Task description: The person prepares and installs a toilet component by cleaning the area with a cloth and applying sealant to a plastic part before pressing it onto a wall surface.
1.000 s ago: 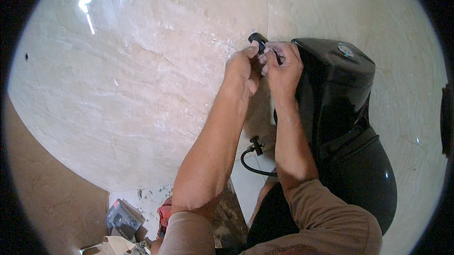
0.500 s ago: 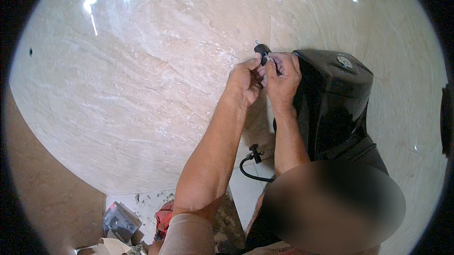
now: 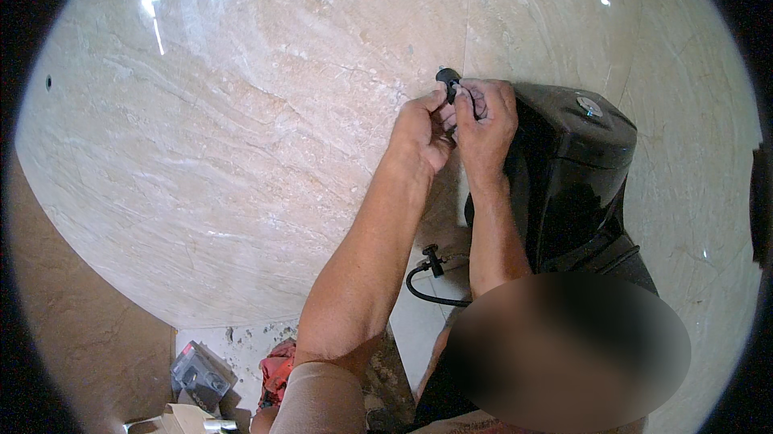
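A small black round fitting (image 3: 448, 77) with a shiny metal tip is held up against the marbled wall tile. My left hand (image 3: 419, 126) closes its thumb and fingers on the lower part of that fitting. Close beside it, my right hand (image 3: 489, 116) is pinched, thumb against fingers, at the fitting's right side. Whatever lies between those right fingertips is too small and covered to name. Just right of my right hand stands a glossy black toilet cistern (image 3: 555, 140) with a round silver push button (image 3: 589, 106) on top.
Below my hands, a black angle valve (image 3: 433, 260) carries a curved black hose (image 3: 415, 289). At lower left lie a clear-and-grey package (image 3: 200, 375), red cloth (image 3: 277, 371) and cardboard (image 3: 183, 419), near debris on the white floor. A small hole (image 3: 48, 83) marks the far-left wall.
The view has shifted slightly. Both hands stay at the black fitting, with the right fingers a little higher around its side; the grip looks much the same.
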The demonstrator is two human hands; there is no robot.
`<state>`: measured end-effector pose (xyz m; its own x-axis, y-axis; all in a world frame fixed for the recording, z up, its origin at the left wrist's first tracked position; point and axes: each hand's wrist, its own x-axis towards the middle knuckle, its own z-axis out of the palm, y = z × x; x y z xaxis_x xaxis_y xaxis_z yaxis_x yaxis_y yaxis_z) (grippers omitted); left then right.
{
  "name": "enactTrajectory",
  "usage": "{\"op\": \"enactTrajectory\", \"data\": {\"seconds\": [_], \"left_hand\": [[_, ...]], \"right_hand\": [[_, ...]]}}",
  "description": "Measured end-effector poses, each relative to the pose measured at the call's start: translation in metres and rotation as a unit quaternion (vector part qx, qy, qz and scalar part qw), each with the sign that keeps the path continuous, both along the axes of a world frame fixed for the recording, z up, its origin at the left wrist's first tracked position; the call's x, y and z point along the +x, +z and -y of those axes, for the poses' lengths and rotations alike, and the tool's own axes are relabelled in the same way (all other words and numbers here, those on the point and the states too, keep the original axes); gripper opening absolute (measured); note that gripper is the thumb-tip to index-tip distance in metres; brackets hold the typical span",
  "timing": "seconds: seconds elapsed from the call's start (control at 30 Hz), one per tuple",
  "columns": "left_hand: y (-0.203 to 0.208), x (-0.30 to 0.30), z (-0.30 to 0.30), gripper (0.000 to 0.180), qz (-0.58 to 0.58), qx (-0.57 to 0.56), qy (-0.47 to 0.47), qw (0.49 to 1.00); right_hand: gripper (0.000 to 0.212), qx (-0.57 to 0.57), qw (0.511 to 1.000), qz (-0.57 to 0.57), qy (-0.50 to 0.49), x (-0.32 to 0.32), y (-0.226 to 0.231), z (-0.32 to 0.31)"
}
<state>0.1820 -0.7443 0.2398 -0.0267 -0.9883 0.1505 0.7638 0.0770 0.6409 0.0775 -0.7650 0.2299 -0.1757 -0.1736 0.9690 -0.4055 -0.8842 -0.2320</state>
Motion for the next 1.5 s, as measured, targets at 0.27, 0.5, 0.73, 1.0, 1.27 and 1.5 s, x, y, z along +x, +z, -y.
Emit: {"op": "enactTrajectory", "data": {"seconds": [0.27,0.5,0.73,1.0,1.27,1.5], "left_hand": [[0.000,-0.007,0.010,0.021,-0.042,0.001,0.021,0.999],[-0.001,-0.007,-0.003,0.015,0.222,-0.116,0.344,0.905],[0.025,0.033,-0.011,0.048,0.617,-0.390,0.528,0.434],[0.031,0.048,0.004,0.041,0.621,-0.456,0.527,0.358],[0.029,0.050,0.013,0.039,0.611,-0.459,0.558,0.323],[0.027,0.050,0.016,0.039,0.616,-0.463,0.560,0.305]], "right_hand": [[0.014,-0.034,0.999,-0.010,-0.023,-0.001,0.007,0.007],[0.011,0.003,0.999,0.011,0.033,0.003,0.008,0.007],[0.011,0.036,0.999,0.015,0.028,0.002,0.013,0.000],[0.012,0.046,0.998,0.039,0.017,0.007,0.016,-0.003],[0.014,0.058,0.992,0.077,0.078,0.011,0.014,0.012],[0.017,-0.006,0.987,0.116,0.108,0.017,0.004,0.022]]}}
